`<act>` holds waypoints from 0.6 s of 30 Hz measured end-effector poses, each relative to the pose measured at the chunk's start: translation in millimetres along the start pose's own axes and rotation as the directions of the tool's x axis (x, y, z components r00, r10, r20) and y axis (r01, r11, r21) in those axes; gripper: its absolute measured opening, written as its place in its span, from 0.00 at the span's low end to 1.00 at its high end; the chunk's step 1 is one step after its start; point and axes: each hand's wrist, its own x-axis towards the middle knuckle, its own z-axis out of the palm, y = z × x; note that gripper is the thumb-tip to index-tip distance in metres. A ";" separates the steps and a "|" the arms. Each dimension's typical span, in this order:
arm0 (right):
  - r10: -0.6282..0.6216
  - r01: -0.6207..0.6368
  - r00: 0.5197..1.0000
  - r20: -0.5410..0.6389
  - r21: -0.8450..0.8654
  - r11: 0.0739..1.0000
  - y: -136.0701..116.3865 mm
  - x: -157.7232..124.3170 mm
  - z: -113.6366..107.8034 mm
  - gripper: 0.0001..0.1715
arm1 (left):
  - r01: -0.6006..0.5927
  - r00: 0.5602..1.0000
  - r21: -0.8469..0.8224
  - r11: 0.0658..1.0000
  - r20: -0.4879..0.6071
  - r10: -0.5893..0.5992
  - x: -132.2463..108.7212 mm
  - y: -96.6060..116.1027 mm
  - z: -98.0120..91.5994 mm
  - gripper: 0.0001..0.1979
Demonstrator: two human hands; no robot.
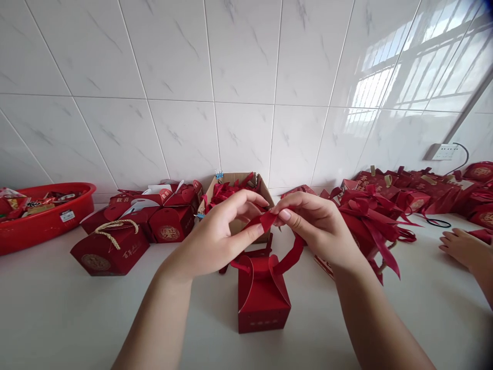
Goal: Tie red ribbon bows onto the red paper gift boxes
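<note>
A small red gift box [264, 303] stands upright on the white table, its top flaps folded together. A red ribbon [291, 255] runs up from the top of the box to my hands. My left hand [221, 234] pinches the ribbon between thumb and fingers above the box. Close beside it, my right hand [314, 226] also pinches the ribbon, the fingertips of both hands nearly touching. Parts of the ribbon are hidden behind my fingers. Behind my hands stands an open cardboard box [265, 190] holding more red ribbons [231, 192].
Left, a red basin [42, 221] holds packaged sweets; near it are several red boxes, one with a rope handle [111, 252]. Ribboned boxes [365, 216] crowd the right side. Another person's hand [460, 245] rests at far right. A tiled wall [246, 133] closes the back.
</note>
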 end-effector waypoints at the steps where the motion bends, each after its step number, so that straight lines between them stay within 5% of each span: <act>1: -0.050 0.052 0.998 0.031 -0.075 0.996 0.5 0.0 -2.4 0.07 | 0.039 0.999 0.012 0.999 0.034 -0.040 -1.1 -0.4 -1.3 0.11; 7: -0.181 0.299 0.940 0.289 -0.444 0.844 3.8 -1.3 -12.4 0.19 | 0.163 0.985 0.160 0.973 -0.089 -0.151 -2.3 -1.5 -1.9 0.11; 11: -0.154 0.316 0.938 0.311 -0.583 0.749 5.8 -0.8 -8.5 0.18 | 0.207 0.960 0.146 0.967 -0.221 -0.172 1.0 1.8 0.8 0.07; 18: -0.180 0.308 0.950 0.253 -0.679 0.666 9.6 -1.7 -5.7 0.20 | 0.166 0.958 0.016 0.986 -0.240 -0.157 1.7 1.1 -0.2 0.07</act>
